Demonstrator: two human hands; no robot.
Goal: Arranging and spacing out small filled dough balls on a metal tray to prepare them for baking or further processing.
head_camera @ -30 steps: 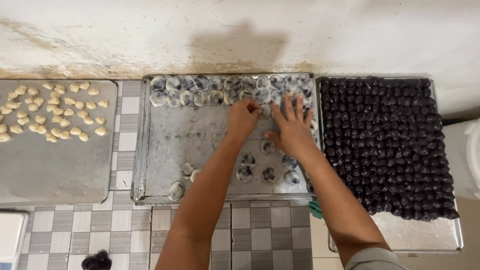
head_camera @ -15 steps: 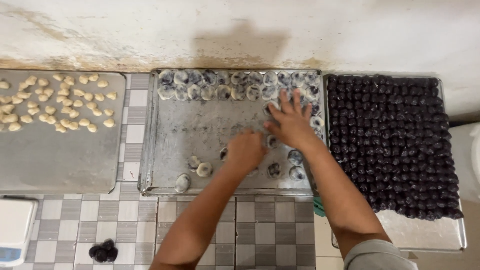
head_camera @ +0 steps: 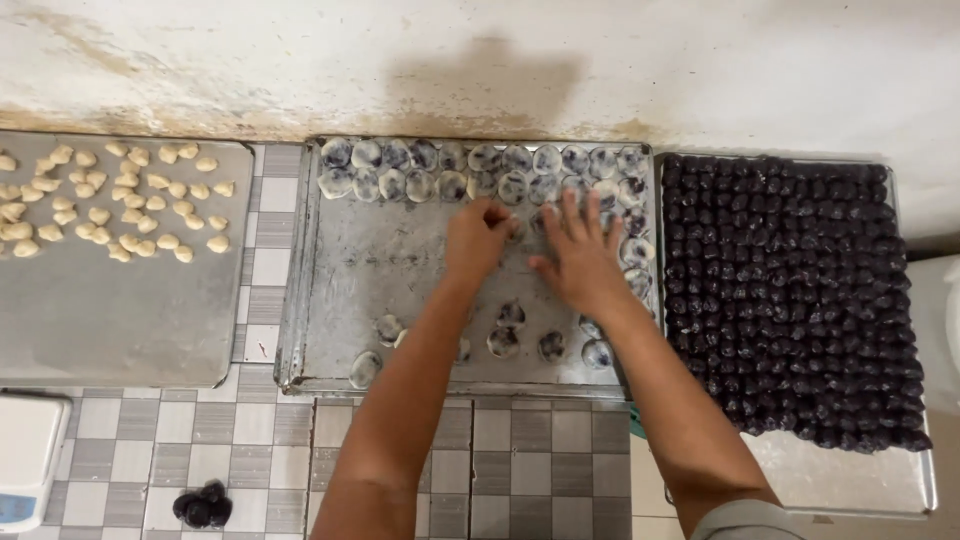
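A metal tray (head_camera: 390, 265) in the middle holds two rows of flattened white-and-dark dough discs (head_camera: 420, 170) along its far edge. Several more discs (head_camera: 503, 342) lie loose near its front edge. My left hand (head_camera: 477, 237) is at the second row, fingertips pinched on a disc there. My right hand (head_camera: 580, 255) lies flat with fingers spread just right of it, touching discs at the right end of the rows.
A tray (head_camera: 850, 480) at the right is packed with dark purple balls (head_camera: 790, 290). A flat tray (head_camera: 110, 320) at the left carries several pale dough pieces (head_camera: 110, 210). A white scale (head_camera: 25, 460) and a small dark clump (head_camera: 200, 505) sit on the checked cloth.
My left hand went down to the loose discs near the front edge, then came back up to the second row. My right hand stayed at the right of the rows.
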